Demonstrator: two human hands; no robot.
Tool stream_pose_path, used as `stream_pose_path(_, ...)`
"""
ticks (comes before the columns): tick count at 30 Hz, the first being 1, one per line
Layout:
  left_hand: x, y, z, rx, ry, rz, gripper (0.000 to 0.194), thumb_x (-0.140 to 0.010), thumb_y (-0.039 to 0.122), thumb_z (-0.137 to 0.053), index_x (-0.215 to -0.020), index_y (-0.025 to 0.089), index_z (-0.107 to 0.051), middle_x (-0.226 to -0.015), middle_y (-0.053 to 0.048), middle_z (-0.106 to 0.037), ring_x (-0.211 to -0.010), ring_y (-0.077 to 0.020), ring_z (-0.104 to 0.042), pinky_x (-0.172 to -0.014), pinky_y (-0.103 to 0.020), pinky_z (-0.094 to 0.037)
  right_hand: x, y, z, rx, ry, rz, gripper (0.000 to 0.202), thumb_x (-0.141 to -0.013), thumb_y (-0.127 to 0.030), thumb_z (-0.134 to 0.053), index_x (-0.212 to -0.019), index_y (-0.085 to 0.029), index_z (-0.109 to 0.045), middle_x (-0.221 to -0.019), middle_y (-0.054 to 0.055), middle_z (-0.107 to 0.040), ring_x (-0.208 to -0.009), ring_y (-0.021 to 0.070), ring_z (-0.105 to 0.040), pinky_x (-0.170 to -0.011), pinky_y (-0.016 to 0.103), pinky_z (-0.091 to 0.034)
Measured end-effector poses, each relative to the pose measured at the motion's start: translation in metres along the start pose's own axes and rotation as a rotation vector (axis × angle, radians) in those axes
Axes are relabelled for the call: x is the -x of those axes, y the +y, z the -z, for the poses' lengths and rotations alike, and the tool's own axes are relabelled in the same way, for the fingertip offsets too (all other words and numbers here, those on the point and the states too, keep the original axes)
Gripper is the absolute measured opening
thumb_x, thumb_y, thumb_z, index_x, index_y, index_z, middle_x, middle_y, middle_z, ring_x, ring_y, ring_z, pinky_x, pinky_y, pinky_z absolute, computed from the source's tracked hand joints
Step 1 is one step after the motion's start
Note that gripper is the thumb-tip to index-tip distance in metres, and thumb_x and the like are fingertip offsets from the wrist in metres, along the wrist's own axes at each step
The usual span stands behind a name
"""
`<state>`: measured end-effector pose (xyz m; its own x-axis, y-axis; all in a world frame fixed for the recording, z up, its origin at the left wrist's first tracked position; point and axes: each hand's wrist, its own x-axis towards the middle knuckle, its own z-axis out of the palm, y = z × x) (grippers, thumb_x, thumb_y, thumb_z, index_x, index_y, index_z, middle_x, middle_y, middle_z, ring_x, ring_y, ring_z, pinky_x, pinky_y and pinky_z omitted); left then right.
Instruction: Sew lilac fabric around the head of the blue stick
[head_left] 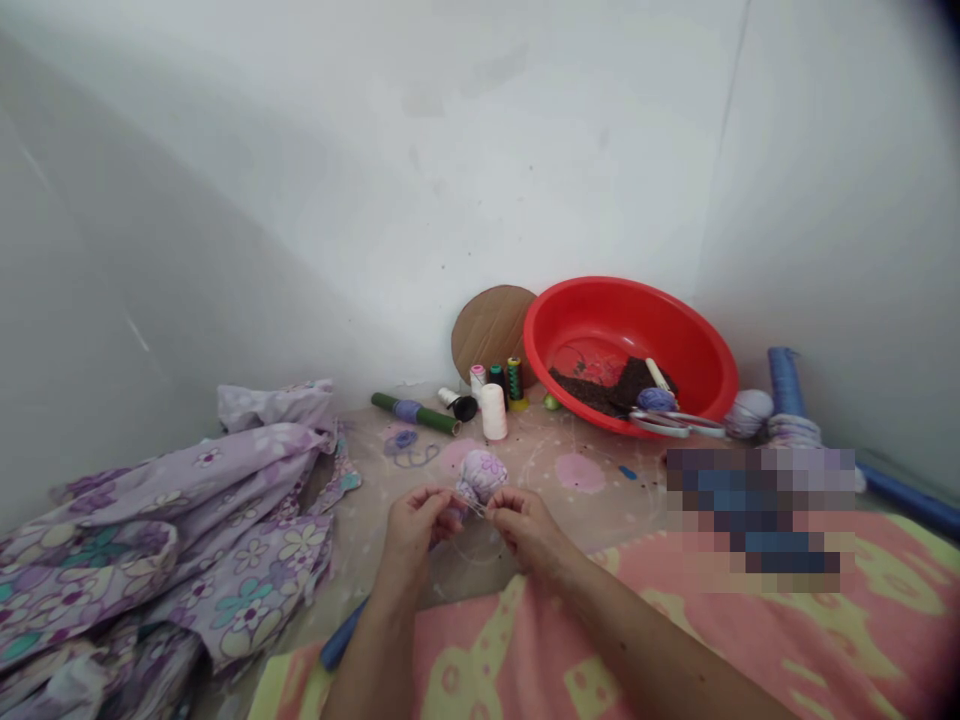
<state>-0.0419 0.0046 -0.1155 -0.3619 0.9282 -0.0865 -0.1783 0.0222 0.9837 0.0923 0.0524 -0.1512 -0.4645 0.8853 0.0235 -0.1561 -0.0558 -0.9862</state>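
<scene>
Both hands meet at the middle of the view, just in front of a ball wrapped in pale floral cloth. My left hand pinches a thin, pale strand between thumb and forefinger, its other fingers curled. My right hand pinches the same strand a short way to the right. The strand spans the small gap between the fingertips. Its exact shape is too small to tell. The floral ball rests on the patterned sheet behind the fingers.
A red basin holds dark material and scissors. Thread spools and a green tube lie near the wall. Floral cloth is heaped left; a pink and yellow blanket lies in front. Wrapped bundles stand right.
</scene>
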Motion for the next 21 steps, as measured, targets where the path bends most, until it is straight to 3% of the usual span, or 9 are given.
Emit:
stream_pose_path(13,0.0034,0.0047,0.0030,0.187,-0.165,0.018,0.011,-0.062,0.021,-0.059,-0.058,0.011,-0.060,-0.060,-0.003,-0.063,-0.045,-0.0083,-0.053,-0.045,-0.018,-0.039,0.0034,-0.0044,-0.0008,0.051,0.008,-0.014,0.005,-0.056,-0.021,-0.050,-0.054,-0.017,-0.048,-0.037,-0.008,-0.035,-0.034,0.0043,-0.027,-0.037,0.019,-0.017)
stream_pose_path(21,0.0035,0.0061,0.0037,0.168,-0.152,0.047,0.010,-0.061,0.022,-0.060,-0.061,0.012,-0.061,-0.067,-0.004,-0.067,-0.043,-0.0081,-0.053,-0.043,-0.019,-0.039,0.0039,-0.0047,0.0001,0.047,0.026,-0.033,0.006,-0.055,-0.023,-0.048,-0.055,-0.017,-0.049,-0.038,-0.009,-0.034,-0.034,0.0049,-0.028,-0.036,0.019,-0.017)
